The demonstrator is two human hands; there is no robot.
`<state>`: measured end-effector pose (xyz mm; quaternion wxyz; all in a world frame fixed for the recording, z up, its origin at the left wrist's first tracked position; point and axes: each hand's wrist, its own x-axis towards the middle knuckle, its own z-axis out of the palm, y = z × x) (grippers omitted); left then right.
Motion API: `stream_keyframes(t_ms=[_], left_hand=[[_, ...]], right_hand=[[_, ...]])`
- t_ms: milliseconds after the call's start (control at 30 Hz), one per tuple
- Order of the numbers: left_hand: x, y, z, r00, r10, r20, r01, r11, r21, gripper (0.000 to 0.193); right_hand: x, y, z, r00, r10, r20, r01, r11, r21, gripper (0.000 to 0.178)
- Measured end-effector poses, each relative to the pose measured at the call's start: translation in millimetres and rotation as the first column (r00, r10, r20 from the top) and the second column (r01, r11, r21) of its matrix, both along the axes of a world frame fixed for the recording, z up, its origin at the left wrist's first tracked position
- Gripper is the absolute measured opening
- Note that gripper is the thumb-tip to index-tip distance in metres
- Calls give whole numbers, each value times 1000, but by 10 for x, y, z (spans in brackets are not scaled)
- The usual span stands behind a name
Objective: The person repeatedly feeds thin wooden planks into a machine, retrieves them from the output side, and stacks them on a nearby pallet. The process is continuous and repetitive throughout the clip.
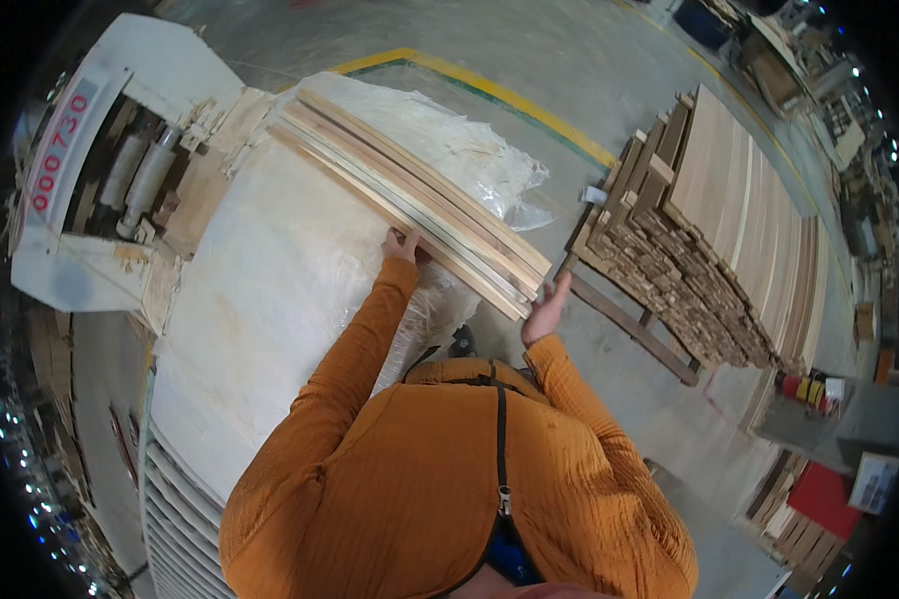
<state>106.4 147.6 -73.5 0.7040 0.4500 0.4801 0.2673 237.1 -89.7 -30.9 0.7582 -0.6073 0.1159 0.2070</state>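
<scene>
A bundle of long, pale wooden strips (410, 193) lies side by side and slants from the machine's mouth down toward my body. My left hand (402, 247) grips the near long edge of the bundle about midway, its fingers partly hidden by the wood. At the bundle's right end, my right hand (545, 311) rests its palm against the strip ends, fingers stretched out. Under the strips spreads a table covered in whitish, wrinkled plastic sheeting (280, 260), with its torn edge hanging at the right.
At left stands a white machine (75, 180) with metal rollers (150, 175) and wood scraps around its opening. To the right, a tall stack of boards (709, 230) rests on a pallet frame (629, 324). A yellow floor line (509, 97) runs behind the table. A red board (824, 499) lies lower right.
</scene>
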Motion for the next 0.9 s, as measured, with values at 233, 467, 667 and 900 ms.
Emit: stream_keyframes(t_ms=[233, 467, 667, 900], left_hand=[[38, 98, 308, 1000, -15, -16, 18, 980, 196, 44], [-9, 42, 183, 999, -1, -43, 4, 998, 69, 30], [33, 77, 155, 990, 112, -87, -110, 994, 28, 44], [-124, -447, 291, 997, 32, -64, -44, 981, -188, 61]], right_hand=[[-82, 341, 14, 989, 100, 109, -96, 994, -42, 67], [229, -38, 426, 131, 952, 276, -51, 285, -957, 113], [230, 168, 741, -42, 991, -128, 7, -128, -992, 120], [147, 369, 693, 3, 995, -102, 18, -102, -995, 118]])
